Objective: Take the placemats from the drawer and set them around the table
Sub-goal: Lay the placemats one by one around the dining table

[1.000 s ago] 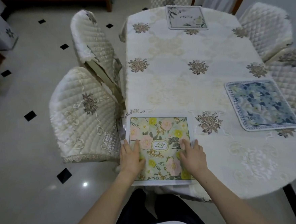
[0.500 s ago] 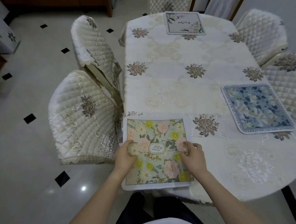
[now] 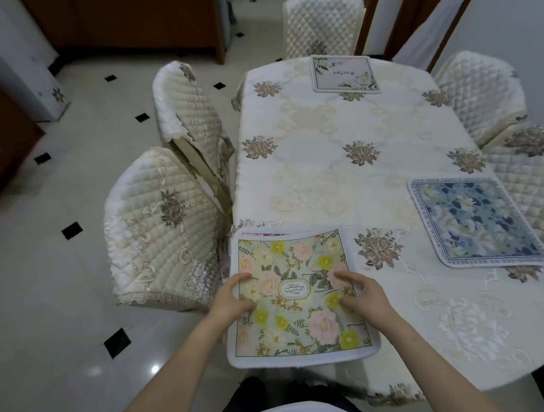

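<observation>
Left hand (image 3: 232, 297) and right hand (image 3: 363, 291) grip the garden placemat (image 3: 299, 319) by its sides, lifted over the desk (image 3: 326, 170) corner.

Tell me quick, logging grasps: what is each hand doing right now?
Left hand: grips the left edge of the green floral placemat.
Right hand: curled fingers press on the same placemat.

Bare forearms without sleeves, a white top at the chest, dark trousers below.
</observation>
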